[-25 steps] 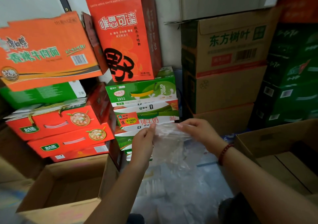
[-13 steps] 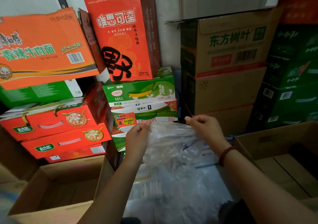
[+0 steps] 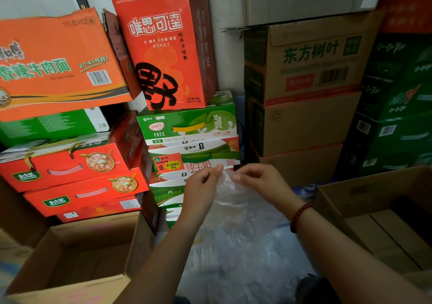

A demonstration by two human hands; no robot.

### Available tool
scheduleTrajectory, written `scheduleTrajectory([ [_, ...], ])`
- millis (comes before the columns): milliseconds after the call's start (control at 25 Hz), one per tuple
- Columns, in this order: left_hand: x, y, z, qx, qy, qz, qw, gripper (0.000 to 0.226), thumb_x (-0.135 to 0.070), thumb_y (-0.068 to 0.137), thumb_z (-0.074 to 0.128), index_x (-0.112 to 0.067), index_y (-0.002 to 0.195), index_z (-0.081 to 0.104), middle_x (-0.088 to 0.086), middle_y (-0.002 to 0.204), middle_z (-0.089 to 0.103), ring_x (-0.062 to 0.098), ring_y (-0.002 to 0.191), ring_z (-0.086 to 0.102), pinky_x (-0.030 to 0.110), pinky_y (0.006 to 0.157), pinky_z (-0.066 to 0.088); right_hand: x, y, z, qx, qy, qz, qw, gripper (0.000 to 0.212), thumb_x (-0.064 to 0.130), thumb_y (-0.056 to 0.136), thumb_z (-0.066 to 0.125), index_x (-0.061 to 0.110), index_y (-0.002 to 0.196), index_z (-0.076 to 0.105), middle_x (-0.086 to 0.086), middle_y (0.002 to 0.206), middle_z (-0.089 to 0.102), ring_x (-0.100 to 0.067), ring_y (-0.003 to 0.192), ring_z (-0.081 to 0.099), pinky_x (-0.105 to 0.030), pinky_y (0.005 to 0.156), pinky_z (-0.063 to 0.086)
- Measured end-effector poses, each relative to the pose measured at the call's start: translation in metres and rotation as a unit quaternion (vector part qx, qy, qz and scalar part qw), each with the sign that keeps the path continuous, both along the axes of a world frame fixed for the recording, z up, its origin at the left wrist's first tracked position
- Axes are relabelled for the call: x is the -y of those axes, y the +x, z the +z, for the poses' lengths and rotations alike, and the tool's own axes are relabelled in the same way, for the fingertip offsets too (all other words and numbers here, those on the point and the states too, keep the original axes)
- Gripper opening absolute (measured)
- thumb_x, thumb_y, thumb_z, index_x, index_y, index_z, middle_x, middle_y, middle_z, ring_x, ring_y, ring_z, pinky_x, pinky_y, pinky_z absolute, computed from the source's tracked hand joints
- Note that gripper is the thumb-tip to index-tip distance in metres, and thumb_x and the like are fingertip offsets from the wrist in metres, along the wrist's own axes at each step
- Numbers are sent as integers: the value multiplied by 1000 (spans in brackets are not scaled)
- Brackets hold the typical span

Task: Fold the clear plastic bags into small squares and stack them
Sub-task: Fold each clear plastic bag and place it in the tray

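A clear plastic bag (image 3: 230, 192) hangs in the air in front of me, held by its top edge. My left hand (image 3: 202, 188) pinches the bag's upper left corner between thumb and fingers. My right hand (image 3: 261, 182), with a red bead bracelet on its wrist, pinches the upper right part of the same edge, close to the left hand. The bag drapes down between my forearms. Below it lies a heap of more clear plastic bags (image 3: 238, 261) on the floor.
An open cardboard box (image 3: 77, 252) stands at the lower left and another open box (image 3: 374, 212) at the lower right. Stacked drink and noodle cartons (image 3: 189, 126) and brown boxes (image 3: 304, 86) wall in the space straight ahead.
My two hands have come closer together along the bag's top edge, narrowing the bag. The view has shifted slightly to the right.
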State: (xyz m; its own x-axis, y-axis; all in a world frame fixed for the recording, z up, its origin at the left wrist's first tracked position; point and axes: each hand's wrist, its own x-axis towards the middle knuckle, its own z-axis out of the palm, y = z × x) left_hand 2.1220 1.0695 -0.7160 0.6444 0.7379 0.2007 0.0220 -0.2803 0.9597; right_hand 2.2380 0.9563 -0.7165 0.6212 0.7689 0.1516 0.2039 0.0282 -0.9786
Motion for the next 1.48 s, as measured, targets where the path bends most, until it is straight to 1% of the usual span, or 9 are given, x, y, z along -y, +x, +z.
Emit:
scheduleTrajectory([
  [240,-15,0,-3,-8,-152,-35,988,36,-54,91,48,-32,115,64,-1,122,64,20,113,60,47,100,47,2,6,4,-90,26,-56,994,11,21,89,63,17,83,71,2,83,69,-15,82,63,-31,77,52],
  [320,-15,-1,-3,-2,-267,-92,959,49,-56,88,47,-25,124,60,2,121,66,22,110,63,44,95,50,3,4,7,-119,35,-72,990,15,24,91,62,14,84,70,-1,82,69,-17,81,63,-31,74,52],
  [520,-17,-4,1,32,-374,-132,917,24,-25,99,45,-15,107,65,4,93,75,18,82,71,34,71,56,4,0,12,-147,22,-93,985,27,33,92,58,8,90,70,-10,95,69,-23,88,64,-38,81,54],
  [680,-34,-5,-1,87,-358,-107,923,33,-17,97,47,-5,127,57,12,113,67,23,97,66,34,81,56,5,8,10,-148,4,-169,975,21,33,93,57,17,87,69,-9,93,68,-25,87,61,-40,80,53],
  [840,-46,-7,-2,143,-316,-38,937,29,-15,96,49,-5,121,60,9,106,70,18,90,70,27,71,56,6,12,11,-119,7,-208,971,18,27,95,53,19,86,66,3,88,64,-19,92,59,-25,69,44],
  [1080,-38,-8,-3,156,-256,18,954,27,-25,93,57,-7,112,66,12,112,69,26,102,65,35,80,51,3,5,19,-79,-43,-140,986,67,54,97,28,8,61,61,4,90,68,-11,91,58,-19,66,33],
  [1200,-26,-6,0,129,-216,24,967,15,-25,91,60,-13,92,69,9,97,71,24,91,65,33,74,51,2,3,9,19,-10,-125,992,41,48,90,52,12,83,67,-1,97,68,-21,97,61,-28,75,46],
  [1320,-14,-5,3,107,-194,28,975,14,-23,91,62,-16,81,68,5,85,70,21,81,65,32,69,51,1,-4,8,57,6,-35,998,16,37,81,69,36,97,66,17,107,62,6,100,54,-16,85,45],
  [1480,-9,-3,2,61,-178,16,982,13,-26,89,64,-20,81,71,4,89,72,25,90,66,40,82,54,-3,-5,5,45,38,-85,995,4,21,85,68,21,86,71,4,90,68,-7,86,63,-21,78,52],
])
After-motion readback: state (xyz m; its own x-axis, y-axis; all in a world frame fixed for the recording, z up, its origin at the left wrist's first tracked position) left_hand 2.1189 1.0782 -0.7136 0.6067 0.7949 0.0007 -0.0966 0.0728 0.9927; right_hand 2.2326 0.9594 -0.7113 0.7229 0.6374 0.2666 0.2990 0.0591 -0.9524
